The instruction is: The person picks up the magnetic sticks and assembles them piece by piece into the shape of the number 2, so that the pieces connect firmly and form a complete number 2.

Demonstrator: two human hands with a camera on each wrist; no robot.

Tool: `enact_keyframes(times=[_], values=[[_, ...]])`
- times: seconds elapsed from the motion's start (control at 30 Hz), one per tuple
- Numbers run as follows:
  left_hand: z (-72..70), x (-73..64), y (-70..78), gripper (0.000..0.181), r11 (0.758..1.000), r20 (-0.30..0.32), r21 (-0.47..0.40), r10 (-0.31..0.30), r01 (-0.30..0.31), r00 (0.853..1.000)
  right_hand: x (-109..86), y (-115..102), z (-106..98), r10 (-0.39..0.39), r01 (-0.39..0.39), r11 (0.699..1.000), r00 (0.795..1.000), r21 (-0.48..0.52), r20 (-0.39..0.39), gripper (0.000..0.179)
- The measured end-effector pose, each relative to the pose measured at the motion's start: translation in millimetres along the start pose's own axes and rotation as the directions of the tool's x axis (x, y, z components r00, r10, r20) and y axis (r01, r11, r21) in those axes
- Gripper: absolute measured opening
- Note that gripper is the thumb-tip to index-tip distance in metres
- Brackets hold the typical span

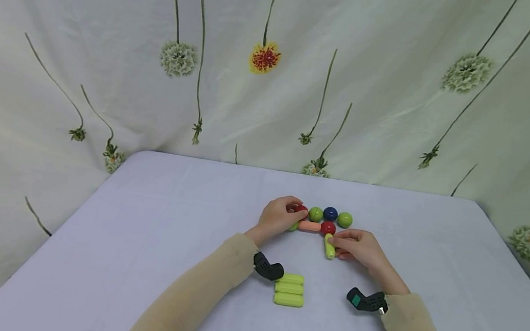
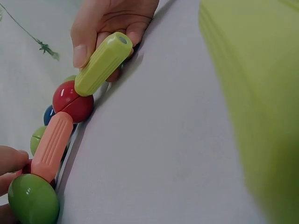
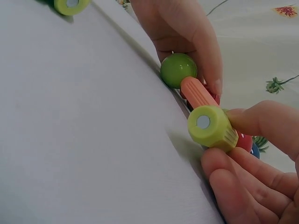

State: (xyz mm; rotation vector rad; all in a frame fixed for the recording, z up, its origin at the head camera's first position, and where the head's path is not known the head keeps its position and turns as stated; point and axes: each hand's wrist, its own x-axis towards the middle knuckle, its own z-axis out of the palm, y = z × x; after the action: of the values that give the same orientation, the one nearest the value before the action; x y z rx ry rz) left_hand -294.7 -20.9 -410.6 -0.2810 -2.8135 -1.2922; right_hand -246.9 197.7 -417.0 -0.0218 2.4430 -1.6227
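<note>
In the head view, my right hand [image 1: 360,248] pinches a yellow-green ridged rod [image 1: 330,247] between thumb and fingers. One end of the rod meets a shiny red ball [image 2: 73,101]; its other end, with a grey disc in it, points out over the cloth. A salmon-pink rod [image 1: 309,226] joins that red ball to a green ball [image 2: 33,199]. My left hand [image 1: 278,217] grips a second red ball [image 1: 301,211] behind the green ball. That red ball is mostly hidden by fingers and the pink rod in both wrist views.
Behind the pink rod sit a green ball [image 1: 316,214], a dark blue ball [image 1: 330,214] and another green ball [image 1: 345,220] in a row. Three yellow-green rods [image 1: 289,289] lie side by side nearer the front. White cloth covers the table [image 1: 163,202]; a flowered curtain [image 1: 382,91] hangs behind.
</note>
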Motion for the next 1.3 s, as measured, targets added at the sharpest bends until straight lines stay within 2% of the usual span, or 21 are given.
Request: enact_keyframes(times=[0.27,0.4,0.6,0.8,1.0,1.1,1.3], values=[[0.5,-0.4,-0.4,0.030,0.999,-0.020,-0.047,-0.026,0.025,0.999,1.0,1,0,0.002,-0.002,1.000,1.000,-0.007,-0.003,0.046],[1.3,-1.0,-3.6,0.030,0.998,-0.046,-0.062,0.005,-0.008,0.999,1.2,1,0,-0.001,0.001,1.000,1.000,-0.005,-0.006,0.045],[0.2,-4.7,-7.0,0.031,0.989,-0.097,-0.137,0.050,-0.063,0.994,0.9,1,0,0.000,0.000,1.000,1.000,-0.007,-0.002,0.046],[-2.3,-9.5,-8.6,0.032,0.968,-0.195,-0.221,0.073,-0.116,0.978,0.8,0,0,0.001,-0.001,1.000,1.000,-0.006,0.003,0.044],[-8.1,-19.8,-0.5,0.032,0.940,-0.256,-0.296,0.095,-0.171,0.962,1.6,1,1,0.001,-0.001,1.000,1.000,-0.018,0.001,0.045],[-10.1,-28.3,4.9,0.032,0.929,-0.261,-0.314,0.113,-0.195,0.959,2.1,1,1,0.000,0.000,1.000,1.000,-0.020,-0.002,0.045],[-8.8,-48.1,12.7,0.034,0.912,-0.209,-0.352,0.145,-0.212,0.967,2.6,2,1,-0.001,0.001,1.000,1.000,-0.023,-0.009,0.044]])
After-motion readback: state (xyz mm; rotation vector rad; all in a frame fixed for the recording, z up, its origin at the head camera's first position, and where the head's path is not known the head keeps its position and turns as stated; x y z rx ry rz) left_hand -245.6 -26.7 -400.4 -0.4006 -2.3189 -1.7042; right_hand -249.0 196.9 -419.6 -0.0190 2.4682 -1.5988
